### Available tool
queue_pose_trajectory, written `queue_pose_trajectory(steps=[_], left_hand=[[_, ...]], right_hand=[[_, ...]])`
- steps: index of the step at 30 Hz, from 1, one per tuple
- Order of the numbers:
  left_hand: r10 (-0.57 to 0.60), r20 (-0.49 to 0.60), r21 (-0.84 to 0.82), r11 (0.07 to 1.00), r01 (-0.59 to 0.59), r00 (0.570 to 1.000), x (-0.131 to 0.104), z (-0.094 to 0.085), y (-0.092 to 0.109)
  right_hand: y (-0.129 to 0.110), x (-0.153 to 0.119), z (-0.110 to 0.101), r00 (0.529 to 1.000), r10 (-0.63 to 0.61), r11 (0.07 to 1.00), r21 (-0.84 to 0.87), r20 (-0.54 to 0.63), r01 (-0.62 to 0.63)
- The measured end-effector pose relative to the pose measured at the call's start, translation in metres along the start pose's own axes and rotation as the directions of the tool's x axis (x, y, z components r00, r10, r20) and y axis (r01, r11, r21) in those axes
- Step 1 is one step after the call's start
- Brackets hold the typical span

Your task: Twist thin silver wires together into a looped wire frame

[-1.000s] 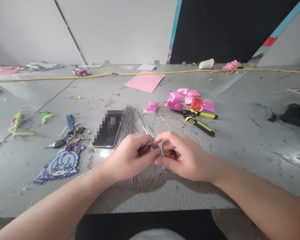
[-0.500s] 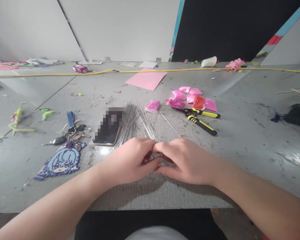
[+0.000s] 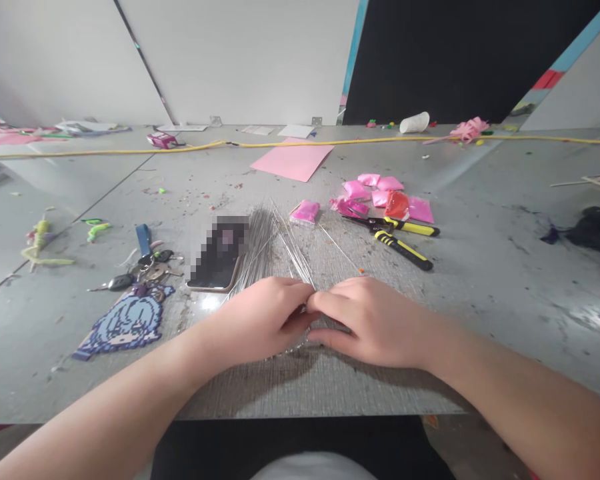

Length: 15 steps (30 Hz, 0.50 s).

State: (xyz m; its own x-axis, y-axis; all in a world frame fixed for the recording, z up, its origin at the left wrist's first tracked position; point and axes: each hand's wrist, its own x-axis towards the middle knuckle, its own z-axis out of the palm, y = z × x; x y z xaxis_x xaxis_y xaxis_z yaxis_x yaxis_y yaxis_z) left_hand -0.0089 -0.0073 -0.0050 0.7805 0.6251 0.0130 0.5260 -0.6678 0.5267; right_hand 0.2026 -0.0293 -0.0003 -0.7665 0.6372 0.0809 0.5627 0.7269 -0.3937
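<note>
My left hand (image 3: 265,317) and my right hand (image 3: 373,320) meet at the fingertips, low over the near part of the table. Both have curled fingers, and whatever lies between them is hidden. A small glint shows under the left thumb, too small to name. Just beyond the hands lie a thick bundle of thin metal wires (image 3: 255,247) and a few separate wires (image 3: 296,250). One single wire (image 3: 337,243) with an orange bit (image 3: 361,271) near its end lies ahead of my right hand.
A phone (image 3: 220,257) lies left of the wires, with keys (image 3: 153,270) and a blue pixel-bead charm (image 3: 125,323) farther left. Yellow-black pliers (image 3: 403,250), pink packets (image 3: 357,190) and one loose pink packet (image 3: 306,212) lie beyond. A yellow cord (image 3: 280,143) crosses the back.
The fingers have shifted slightly against each other; the left thumb has drawn back from the right thumb, leaving a gap. The things on the table keep their places.
</note>
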Motion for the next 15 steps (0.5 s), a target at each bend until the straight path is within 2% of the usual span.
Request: queue_pose_trajectory(steps=[4, 9, 15], left_hand=[[-0.021, -0.062, -0.057, 0.998, 0.018, 0.998, 0.0023, -0.0014, -0.0001], [-0.15, -0.152, -0.18, 0.976, 0.121, 0.977, 0.0048, -0.0038, 0.0018], [-0.28, -0.116, -0.453, 0.869, 0.2, 0.953, 0.0072, -0.003, -0.0011]], right_hand=[[0.002, 0.0002, 0.0018, 0.999, 0.018, 0.999, 0.05, -0.037, -0.016], [0.0042, 0.0009, 0.0028, 0.982, 0.06, 0.99, 0.136, -0.176, -0.036], [0.0073, 0.002, 0.0027, 0.963, 0.06, 0.983, 0.184, -0.264, -0.011]])
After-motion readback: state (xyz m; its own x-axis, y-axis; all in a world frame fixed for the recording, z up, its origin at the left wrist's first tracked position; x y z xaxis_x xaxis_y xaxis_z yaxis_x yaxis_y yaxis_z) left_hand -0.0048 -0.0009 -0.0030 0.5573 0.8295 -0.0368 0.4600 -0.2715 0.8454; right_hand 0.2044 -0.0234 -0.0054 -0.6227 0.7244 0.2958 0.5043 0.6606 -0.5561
